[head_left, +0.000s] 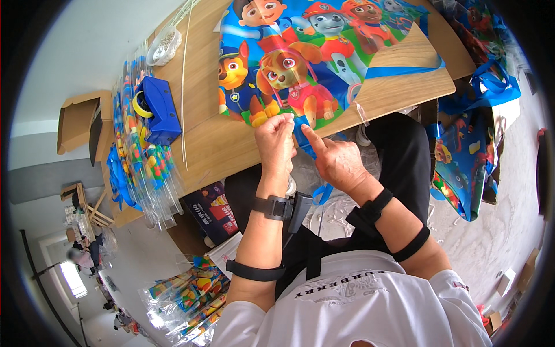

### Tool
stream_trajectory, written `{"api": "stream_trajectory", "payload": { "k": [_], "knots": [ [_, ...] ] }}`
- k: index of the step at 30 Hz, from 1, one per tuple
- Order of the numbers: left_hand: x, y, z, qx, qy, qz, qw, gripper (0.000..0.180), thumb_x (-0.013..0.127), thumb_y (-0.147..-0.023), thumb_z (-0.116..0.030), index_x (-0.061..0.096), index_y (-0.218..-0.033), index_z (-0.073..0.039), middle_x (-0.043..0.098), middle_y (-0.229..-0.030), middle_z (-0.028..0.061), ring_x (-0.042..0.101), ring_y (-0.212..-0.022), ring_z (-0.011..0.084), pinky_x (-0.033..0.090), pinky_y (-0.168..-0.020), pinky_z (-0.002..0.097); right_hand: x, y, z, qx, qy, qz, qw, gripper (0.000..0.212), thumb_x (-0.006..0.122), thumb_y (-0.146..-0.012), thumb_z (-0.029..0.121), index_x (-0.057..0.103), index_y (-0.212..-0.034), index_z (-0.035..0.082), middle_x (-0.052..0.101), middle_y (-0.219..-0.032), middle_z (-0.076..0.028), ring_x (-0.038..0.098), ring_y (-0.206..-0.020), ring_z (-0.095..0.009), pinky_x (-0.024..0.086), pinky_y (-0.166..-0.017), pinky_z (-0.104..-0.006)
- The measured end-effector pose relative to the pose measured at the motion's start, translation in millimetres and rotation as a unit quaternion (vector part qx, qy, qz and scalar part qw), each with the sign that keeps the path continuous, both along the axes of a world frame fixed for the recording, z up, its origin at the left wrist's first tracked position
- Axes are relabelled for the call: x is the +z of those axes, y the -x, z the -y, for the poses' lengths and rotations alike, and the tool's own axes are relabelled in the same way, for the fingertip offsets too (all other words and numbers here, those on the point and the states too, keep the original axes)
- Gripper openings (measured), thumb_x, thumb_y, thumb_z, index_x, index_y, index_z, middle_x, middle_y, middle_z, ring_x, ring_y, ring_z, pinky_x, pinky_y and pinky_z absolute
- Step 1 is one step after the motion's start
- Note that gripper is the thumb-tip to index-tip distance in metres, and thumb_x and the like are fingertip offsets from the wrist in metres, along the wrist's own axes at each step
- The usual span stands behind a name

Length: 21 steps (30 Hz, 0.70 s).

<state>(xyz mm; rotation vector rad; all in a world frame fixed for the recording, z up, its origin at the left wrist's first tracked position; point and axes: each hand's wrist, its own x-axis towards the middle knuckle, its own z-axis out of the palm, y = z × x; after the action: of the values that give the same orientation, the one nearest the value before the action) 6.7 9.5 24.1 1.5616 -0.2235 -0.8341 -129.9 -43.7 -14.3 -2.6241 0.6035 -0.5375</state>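
Observation:
A colourful kite sheet [341, 55] printed with cartoon dogs and a child figure lies on the wooden table, its near edge reaching the table's front. My left hand [275, 143] is closed in a pinch at that near edge. Beside it, a blue ribbon [301, 134] hangs down from the sheet. My right hand [340, 160] has its index finger laid on the ribbon, the other fingers curled; its thumb is mostly hidden. Another blue strip [404, 70] runs along the sheet's right side.
On the wooden table [222, 147], a blue tape dispenser [159, 110] stands beside bundles of packed kites [136, 139]. Thin white rods [184, 87] and a white bowl [165, 46] lie farther back. At right, printed sheets [462, 159] hang from a box. More packed sheets [193, 295] are below left.

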Motion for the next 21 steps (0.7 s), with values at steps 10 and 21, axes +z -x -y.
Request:
{"api": "stream_trajectory", "payload": {
  "k": [10,21],
  "knots": [
    [6.9,-3.4,-2.6,0.031,0.062,-0.067,0.995,0.020,0.050,-0.095,-0.008,0.056,-0.113,0.000,0.048,-0.063,0.0012,0.034,-0.041,0.0048,0.026,-0.034,0.0212,-2.4,1.5,-0.8,-0.005,-0.008,-0.002,1.000,0.065,0.060,-0.075,0.009,0.044,-0.138,0.005,0.061,-0.067,-0.008,0.064,-0.057,-0.025,0.050,-0.052,-0.0377],
    [12.9,-11.1,-13.9,0.013,0.033,-0.045,0.998,0.019,0.054,-0.097,-0.020,0.058,-0.091,-0.002,0.050,-0.059,0.0014,0.033,-0.039,0.0042,0.026,-0.035,0.0218,20.6,22.5,3.2,-0.089,-0.371,0.165,0.910,0.036,0.059,-0.078,0.001,0.064,-0.113,0.006,0.068,-0.081,-0.013,0.062,-0.061,-0.022,0.047,-0.058,-0.0322]
  ]
}}
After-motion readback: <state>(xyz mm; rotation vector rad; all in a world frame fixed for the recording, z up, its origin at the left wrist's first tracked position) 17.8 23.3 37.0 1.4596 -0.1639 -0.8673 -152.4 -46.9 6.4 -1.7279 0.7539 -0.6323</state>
